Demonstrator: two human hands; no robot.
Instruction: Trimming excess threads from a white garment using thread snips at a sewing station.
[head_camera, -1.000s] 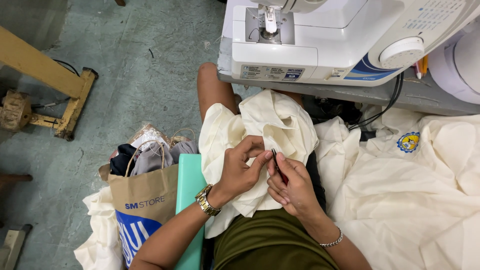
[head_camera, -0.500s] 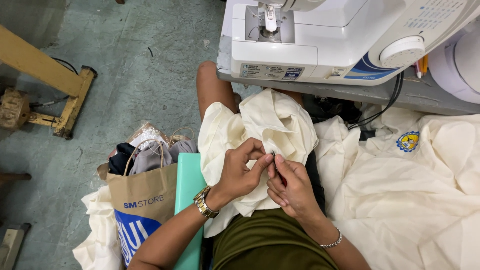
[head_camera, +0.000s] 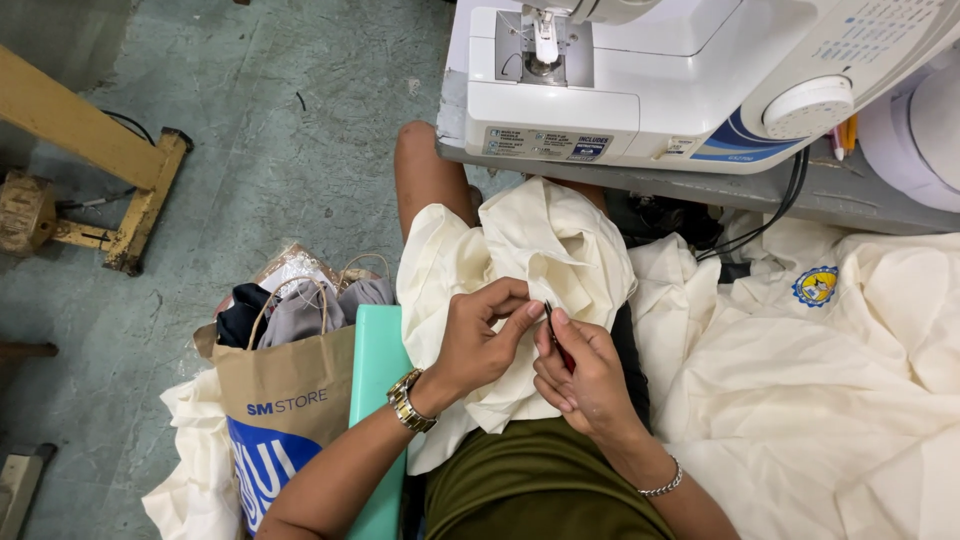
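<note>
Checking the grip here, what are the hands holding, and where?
Left hand pinches the cream fabric at a fold; right hand holds a small dark tool near its tip.

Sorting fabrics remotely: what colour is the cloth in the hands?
Plain cream cloth, no pattern; the head view, the only one, shows it.

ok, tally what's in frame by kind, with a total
Hands: 2, left hand, right hand
Sewing machine: 1
Paper bag: 1
Cream cloth on the lap: 1
Small tool with a red handle: 1
Wristwatch: 1
Bracelet: 1
Total: 8
</note>
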